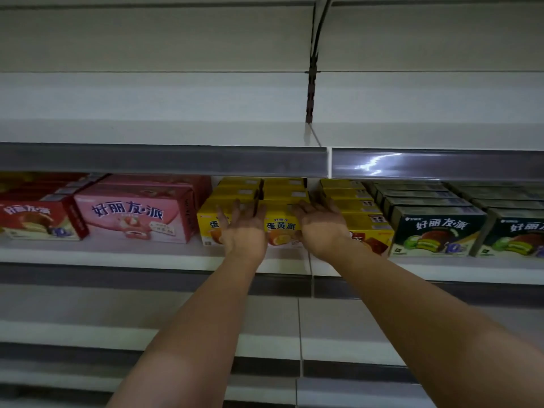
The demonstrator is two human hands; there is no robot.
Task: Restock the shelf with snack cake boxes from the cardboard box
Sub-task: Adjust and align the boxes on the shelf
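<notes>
Reaching to the shelf (147, 254), the left hand (244, 225) and right hand (321, 225) press a yellow snack cake box (279, 228), fingers spread flat, among full rows. Restocking seems well along; the cardboard box is unseen.

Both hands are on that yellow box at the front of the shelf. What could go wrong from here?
1. The yellow box sits near the shelf's front edge; a careless pull by the left hand or right hand might tip it off.
2. Pushing it back could skew the yellow boxes behind.
3. The upper shelf lip hangs low, so knuckles may catch it.
</notes>
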